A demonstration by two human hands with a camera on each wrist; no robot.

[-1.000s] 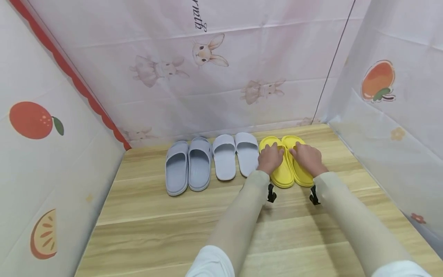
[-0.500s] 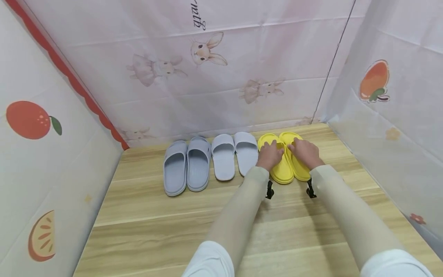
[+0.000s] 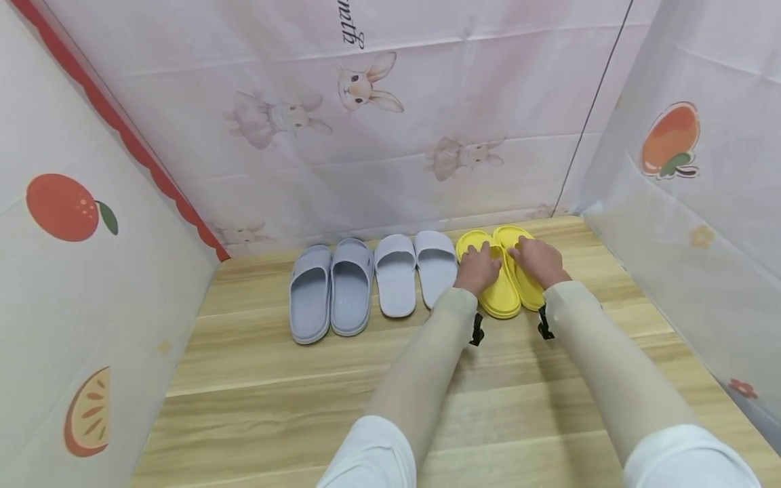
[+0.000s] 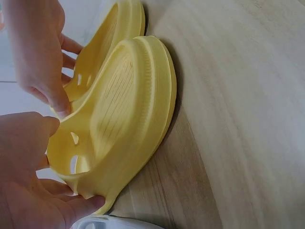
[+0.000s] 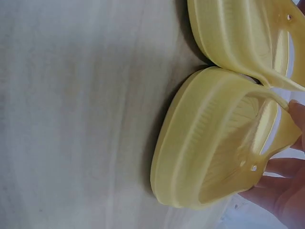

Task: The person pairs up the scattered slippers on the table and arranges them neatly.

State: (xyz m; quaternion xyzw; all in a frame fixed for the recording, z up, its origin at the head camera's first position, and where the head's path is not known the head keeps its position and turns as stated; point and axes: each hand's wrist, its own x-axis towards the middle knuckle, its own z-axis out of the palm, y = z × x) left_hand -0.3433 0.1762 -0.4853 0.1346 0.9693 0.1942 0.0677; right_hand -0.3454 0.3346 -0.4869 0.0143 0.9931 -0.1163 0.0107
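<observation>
A pair of yellow slippers stands side by side on the wooden floor, toes toward the back. My left hand (image 3: 478, 268) holds the left yellow slipper (image 3: 504, 300) by its strap, thumb and fingers spread across it in the left wrist view. Over the right yellow slipper (image 3: 531, 296), my right hand (image 3: 541, 261) grips the strap from its outer side. The right wrist view has the right slipper's heel (image 5: 178, 157) low over the floor, with fingers (image 5: 281, 183) at the strap's edge. Both straps are partly hidden under the hands in the head view.
Left of the yellow pair sit two light grey slippers (image 3: 396, 288), the nearer one close beside my left hand. A darker grey-blue pair (image 3: 309, 308) is farther left. A printed cloth wall (image 3: 366, 196) rises behind the row, and side walls (image 3: 689, 224) flank the wooden floor (image 3: 274, 407).
Both hands have moved the yellow slippers together away from me, closer to the back wall. The grey slippers stay in place.
</observation>
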